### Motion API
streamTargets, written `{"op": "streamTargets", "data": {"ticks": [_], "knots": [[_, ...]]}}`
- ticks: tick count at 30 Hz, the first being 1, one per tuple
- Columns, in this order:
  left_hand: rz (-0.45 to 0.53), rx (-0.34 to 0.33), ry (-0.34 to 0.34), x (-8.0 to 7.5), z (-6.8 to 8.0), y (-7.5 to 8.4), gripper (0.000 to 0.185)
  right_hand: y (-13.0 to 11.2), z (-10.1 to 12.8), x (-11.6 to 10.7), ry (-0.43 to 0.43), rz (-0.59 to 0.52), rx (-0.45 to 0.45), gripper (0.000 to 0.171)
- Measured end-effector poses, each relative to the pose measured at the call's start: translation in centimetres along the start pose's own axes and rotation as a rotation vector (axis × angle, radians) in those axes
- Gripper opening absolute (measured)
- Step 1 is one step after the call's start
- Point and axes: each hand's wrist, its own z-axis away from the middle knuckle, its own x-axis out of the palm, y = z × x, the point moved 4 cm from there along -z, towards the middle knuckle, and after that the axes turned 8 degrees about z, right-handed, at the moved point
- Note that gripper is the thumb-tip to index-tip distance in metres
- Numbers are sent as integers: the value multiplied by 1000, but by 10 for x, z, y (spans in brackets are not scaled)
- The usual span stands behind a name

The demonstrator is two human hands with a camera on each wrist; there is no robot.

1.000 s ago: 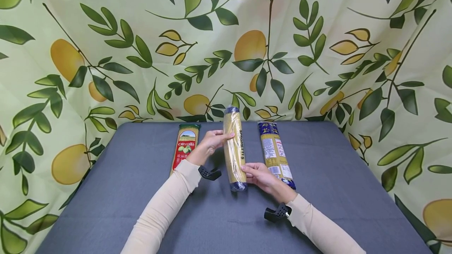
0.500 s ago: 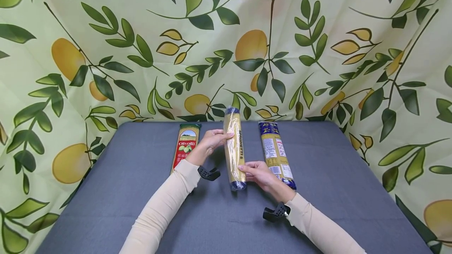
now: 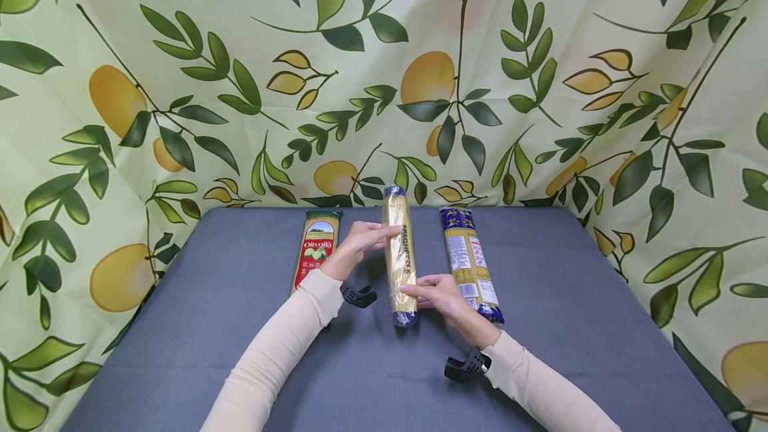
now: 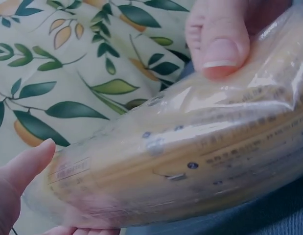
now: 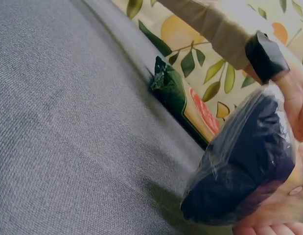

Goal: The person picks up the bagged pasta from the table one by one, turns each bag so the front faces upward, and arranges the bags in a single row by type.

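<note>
So on the grey counter (image 3: 240, 325) there's a green and red Olivolla pasta pack (image 3: 316, 249) lying over on the left and a blue-ended yellow noodle pack (image 3: 469, 260) on the right, well apart, with a lemon-and-leaf print cloth (image 3: 180, 85) hanging behind it all.

The person wears long, close-fitting cream sleeves that cover both arms down to the wrists. The left hand (image 3: 360, 240) and the right hand (image 3: 438, 293) are bare. Each wrist carries a small black plastic camera mount with small holes, strapped under the cuff.
</note>
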Motion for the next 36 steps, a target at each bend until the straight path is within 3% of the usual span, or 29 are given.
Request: {"op": "streamTargets", "data": {"ticks": [9, 15, 20, 26, 31, 36], "knots": [[-28, -2, 30, 0, -3, -2, 53, -2, 2, 0, 46, 38, 9, 40], [-32, -10, 13, -2, 1, 1, 45, -2, 2, -3, 15, 35, 19, 44], [24, 8, 3, -3, 1, 2, 38, 0, 1, -5, -95, -53, 10, 40], [100, 11, -38, -3, -2, 3, 36, 5, -1, -9, -284, -200, -28, 9], [145, 13, -60, -2, -4, 4, 37, 9, -2, -10, -397, -271, -29, 12], [149, 14, -74, -2, -3, 3, 36, 12, -3, -5, -470, -265, -38, 15]]}}
